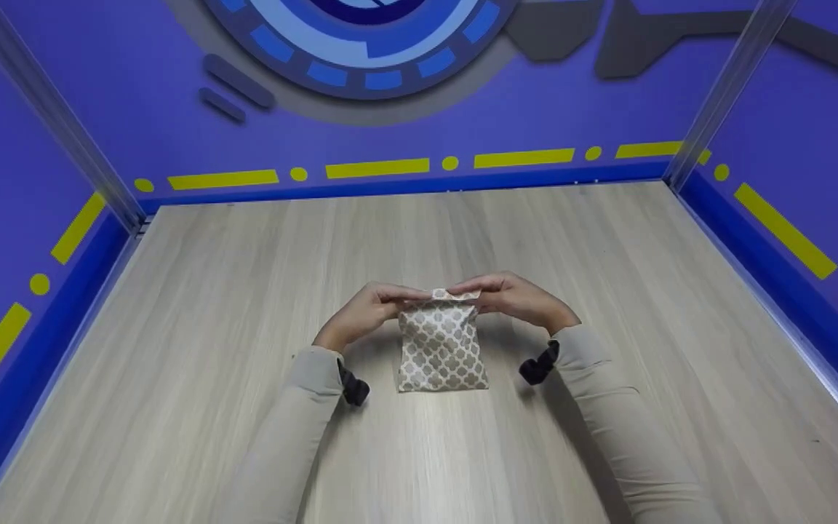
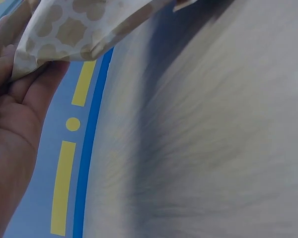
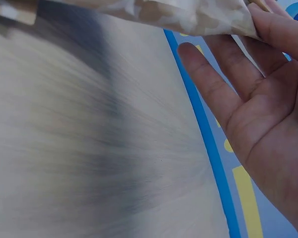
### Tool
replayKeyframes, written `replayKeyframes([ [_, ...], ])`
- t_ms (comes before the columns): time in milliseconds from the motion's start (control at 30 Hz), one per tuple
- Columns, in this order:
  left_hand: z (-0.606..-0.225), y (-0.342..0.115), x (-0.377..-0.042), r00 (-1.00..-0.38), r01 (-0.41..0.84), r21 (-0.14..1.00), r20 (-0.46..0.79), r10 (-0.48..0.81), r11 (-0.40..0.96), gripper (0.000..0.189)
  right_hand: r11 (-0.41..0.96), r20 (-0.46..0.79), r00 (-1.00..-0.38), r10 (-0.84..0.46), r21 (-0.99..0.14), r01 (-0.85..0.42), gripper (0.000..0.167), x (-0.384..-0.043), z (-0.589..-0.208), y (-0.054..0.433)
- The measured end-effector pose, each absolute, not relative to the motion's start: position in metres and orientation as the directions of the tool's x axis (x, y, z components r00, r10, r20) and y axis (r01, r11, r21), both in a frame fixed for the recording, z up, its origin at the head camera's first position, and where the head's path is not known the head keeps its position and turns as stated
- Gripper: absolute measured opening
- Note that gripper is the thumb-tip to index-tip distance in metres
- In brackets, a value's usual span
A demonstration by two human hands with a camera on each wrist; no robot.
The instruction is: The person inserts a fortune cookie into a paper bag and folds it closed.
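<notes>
A small paper bag with a beige and white quatrefoil pattern stands in front of me on the wooden table, its top edge folded over. My left hand pinches the bag's upper left corner between thumb and fingers. On the opposite corner, my right hand pinches the top with its thumb and fingers. In the left wrist view the patterned paper lies between the thumb and the fingers. The right wrist view shows the bag's corner in the right hand, with one finger stretched out below it. What the bag contains is hidden.
The pale wooden table extends around the bag. Blue panels with yellow marks border it at the back and both sides, joined by metal posts. A black wrist device sits at the left cuff, another at the right.
</notes>
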State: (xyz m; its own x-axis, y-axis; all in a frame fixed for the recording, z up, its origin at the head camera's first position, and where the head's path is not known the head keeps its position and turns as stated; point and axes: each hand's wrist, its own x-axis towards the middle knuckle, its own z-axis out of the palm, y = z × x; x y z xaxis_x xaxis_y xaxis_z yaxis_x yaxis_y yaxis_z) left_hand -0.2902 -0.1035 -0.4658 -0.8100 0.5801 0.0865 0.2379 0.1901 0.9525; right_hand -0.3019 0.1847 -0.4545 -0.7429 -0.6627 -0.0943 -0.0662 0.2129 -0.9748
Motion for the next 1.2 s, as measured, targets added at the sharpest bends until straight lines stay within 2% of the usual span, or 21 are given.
replayKeyframes([
  [100, -0.455, -0.103, -0.283, -0.809, 0.243, 0.947, 0.080, 0.582, 0.208, 0.040, 0.246, -0.107, -0.743, -0.660, -0.966, -0.080, 0.033, -0.302, -0.454, 0.185],
  [267, -0.457, -0.103, -0.286, -0.809, 0.225, 0.948, 0.052, 0.586, 0.226, 0.035, 0.299, -0.118, -0.741, -0.661, -0.947, -0.116, 0.035, -0.302, -0.453, 0.186],
  [633, -0.464, -0.105, -0.289, -0.804, 0.211, 0.943, 0.018, 0.595, 0.256, 0.029, 0.297, -0.115, -0.705, -0.700, -0.944, -0.141, 0.040, -0.301, -0.452, 0.184],
  [767, -0.466, -0.104, -0.287, -0.813, 0.211, 0.942, 0.020, 0.582, 0.261, 0.029, 0.306, -0.095, -0.741, -0.665, -0.939, -0.155, 0.039, -0.300, -0.453, 0.182],
  [1033, -0.473, -0.095, -0.287, -0.835, 0.285, 0.925, 0.111, 0.540, 0.251, 0.030, 0.325, -0.016, -0.871, -0.491, -0.931, -0.166, 0.032, -0.299, -0.460, 0.170],
  [1200, -0.474, -0.089, -0.286, -0.860, 0.279, 0.929, 0.130, 0.493, 0.242, 0.029, 0.337, 0.028, -0.903, -0.429, -0.922, -0.189, 0.029, -0.298, -0.462, 0.164],
])
